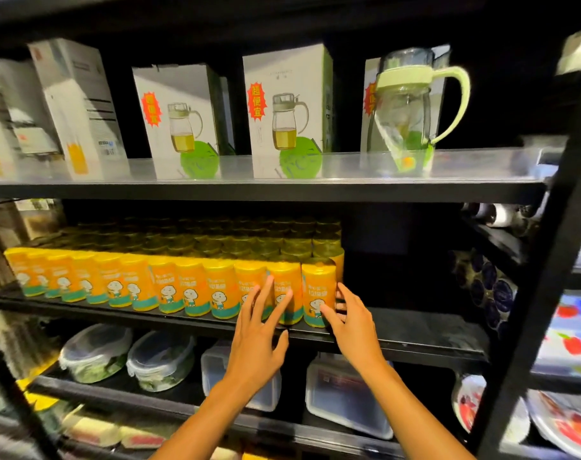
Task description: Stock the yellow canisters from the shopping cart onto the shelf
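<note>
left hand fingers straight; right hand spread

Upright yellow canisters in packed rows on black shelf.

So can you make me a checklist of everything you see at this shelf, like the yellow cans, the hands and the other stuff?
Surface: black middle shelf, bare at its right end.
Job's things: yellow canisters upright in rows, filling the left and middle; shopping cart not in view.
Clutter: nothing seen on the middle shelf.
Hands: left hand has straight fingers on the front canisters; right hand has spread fingers on the end canister.
Cables: nothing seen.
Surroundings: boxed jugs and a glass pitcher on the shelf above; lidded containers below; patterned plates lower right.
</note>
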The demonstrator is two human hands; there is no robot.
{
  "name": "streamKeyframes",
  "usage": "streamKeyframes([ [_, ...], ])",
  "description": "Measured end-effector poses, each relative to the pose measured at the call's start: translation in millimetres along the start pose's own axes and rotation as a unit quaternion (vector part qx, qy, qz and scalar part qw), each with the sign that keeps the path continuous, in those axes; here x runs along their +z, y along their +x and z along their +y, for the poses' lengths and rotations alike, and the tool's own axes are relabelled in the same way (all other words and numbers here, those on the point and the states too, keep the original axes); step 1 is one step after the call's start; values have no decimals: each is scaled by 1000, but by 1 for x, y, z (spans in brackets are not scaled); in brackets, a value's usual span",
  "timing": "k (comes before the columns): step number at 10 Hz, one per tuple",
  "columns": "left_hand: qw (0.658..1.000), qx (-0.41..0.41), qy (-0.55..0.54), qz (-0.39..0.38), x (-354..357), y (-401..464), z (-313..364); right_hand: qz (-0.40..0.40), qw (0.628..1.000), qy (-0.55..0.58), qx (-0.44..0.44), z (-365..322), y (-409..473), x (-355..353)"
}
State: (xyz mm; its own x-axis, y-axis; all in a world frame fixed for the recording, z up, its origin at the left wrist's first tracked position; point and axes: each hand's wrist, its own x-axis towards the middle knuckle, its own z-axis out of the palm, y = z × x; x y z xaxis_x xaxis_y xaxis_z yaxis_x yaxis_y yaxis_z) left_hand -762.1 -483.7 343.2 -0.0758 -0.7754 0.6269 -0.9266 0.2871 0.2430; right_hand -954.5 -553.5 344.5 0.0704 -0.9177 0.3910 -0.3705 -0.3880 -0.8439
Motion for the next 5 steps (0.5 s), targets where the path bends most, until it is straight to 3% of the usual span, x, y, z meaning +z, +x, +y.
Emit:
streamKeyframes([
  [3,995,7,-85,-52,-42,-42,-86,73,993,-66,-72,-22,-75,25],
  [5,981,2,-131,-145,-88,-136,-186,45,991,-93,-87,-47,-169,117],
])
